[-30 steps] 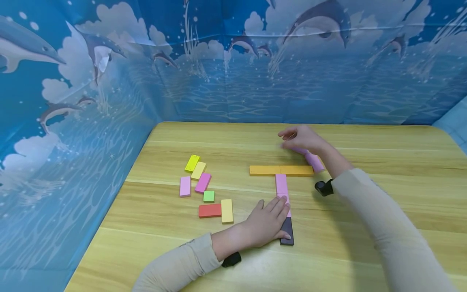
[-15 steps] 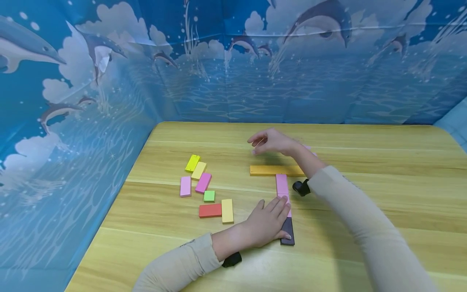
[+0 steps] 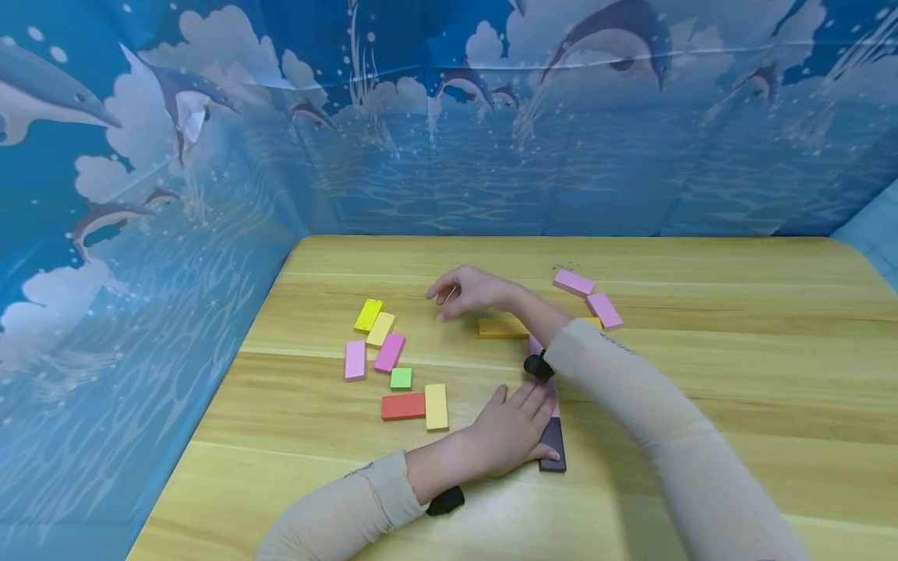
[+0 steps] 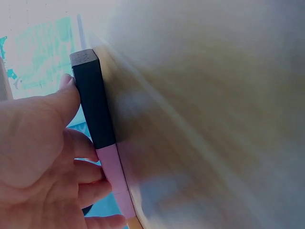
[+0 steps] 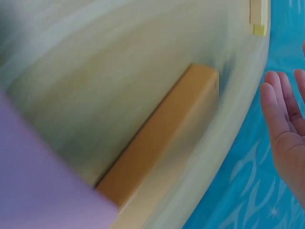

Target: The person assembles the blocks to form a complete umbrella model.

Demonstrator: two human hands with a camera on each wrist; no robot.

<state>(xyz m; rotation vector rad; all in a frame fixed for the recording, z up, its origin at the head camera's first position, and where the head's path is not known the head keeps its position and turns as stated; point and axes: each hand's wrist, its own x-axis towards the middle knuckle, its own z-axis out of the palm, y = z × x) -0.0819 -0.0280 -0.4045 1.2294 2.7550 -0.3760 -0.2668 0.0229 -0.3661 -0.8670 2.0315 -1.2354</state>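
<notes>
Screened-off nook: table (image 3: pixel 772 374), dolphin-print backdrop (image 3: pixel 435 179)

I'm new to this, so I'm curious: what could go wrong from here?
The right forearm crosses above the orange row and might brush it. The left hand touches the black block; a slip could shift it. If the right hand picks up the bright yellow block, the cream block close beside it may get nudged.
</notes>
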